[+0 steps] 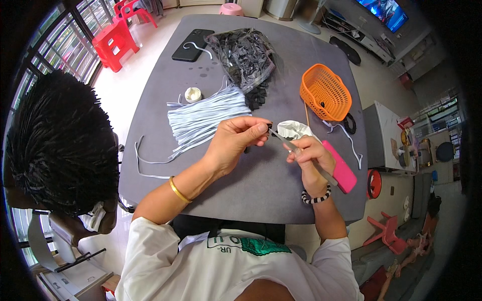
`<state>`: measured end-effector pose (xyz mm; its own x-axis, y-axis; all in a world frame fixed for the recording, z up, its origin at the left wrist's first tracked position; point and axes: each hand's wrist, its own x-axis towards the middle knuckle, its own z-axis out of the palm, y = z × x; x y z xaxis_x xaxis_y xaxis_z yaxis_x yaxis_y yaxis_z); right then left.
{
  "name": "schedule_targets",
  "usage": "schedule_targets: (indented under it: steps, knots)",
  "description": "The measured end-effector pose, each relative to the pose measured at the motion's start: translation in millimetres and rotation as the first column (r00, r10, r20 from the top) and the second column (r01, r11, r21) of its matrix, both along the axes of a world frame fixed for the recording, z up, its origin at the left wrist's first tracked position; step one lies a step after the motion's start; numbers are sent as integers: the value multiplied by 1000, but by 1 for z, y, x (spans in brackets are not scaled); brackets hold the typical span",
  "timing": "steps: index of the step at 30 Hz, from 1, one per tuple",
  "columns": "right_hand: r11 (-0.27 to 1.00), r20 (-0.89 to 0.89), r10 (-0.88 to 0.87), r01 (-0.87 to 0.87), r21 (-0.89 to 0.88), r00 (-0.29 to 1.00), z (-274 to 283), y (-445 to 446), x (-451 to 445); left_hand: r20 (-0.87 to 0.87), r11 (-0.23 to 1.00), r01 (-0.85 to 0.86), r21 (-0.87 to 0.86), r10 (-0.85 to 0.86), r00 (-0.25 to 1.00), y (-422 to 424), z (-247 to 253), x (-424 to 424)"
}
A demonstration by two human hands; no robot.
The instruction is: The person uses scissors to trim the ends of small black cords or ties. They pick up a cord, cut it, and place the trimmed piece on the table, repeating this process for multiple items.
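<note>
My left hand [239, 137] pinches a small black piece [269, 127] between thumb and index finger above the table's middle. In my right hand [312, 152] is a slim pointed metal tool [288, 143], perhaps tweezers, slanting up to the left. Its tip meets or nearly meets the black piece; the fingers hide the exact contact. Left of the hands lies a bundle of pale blue flat cords [205, 116], with one long cord [154, 162] trailing off it. A crumpled white cloth or bag [293, 129] lies just beyond my right hand. Beside that wrist rests a bright pink flat case [340, 167].
Beyond the cords sits a clear plastic bag of black pieces [246, 56], beside a black phone [192, 45]. A small white pot [193, 95] stands near the cords. An orange basket [325, 92] and a black ring-shaped band [350, 123] are on the right. A dark tufted object [62, 143] looms at left.
</note>
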<state>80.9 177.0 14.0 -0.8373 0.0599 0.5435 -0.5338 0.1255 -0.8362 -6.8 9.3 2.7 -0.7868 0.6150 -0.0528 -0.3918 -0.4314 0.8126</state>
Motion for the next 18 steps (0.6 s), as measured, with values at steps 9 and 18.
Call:
schedule_targets:
  steps: [9, 18]
  knots:
    - [986, 64, 59, -48, -160, 996, 1, -3, 1, 83, 993, 107, 52, -111, 990, -4, 6, -5]
    - [985, -80, -44, 57, 165, 996, 0, -3, 0, 232, 982, 164, 89, -181, 956, -2, 3, -4]
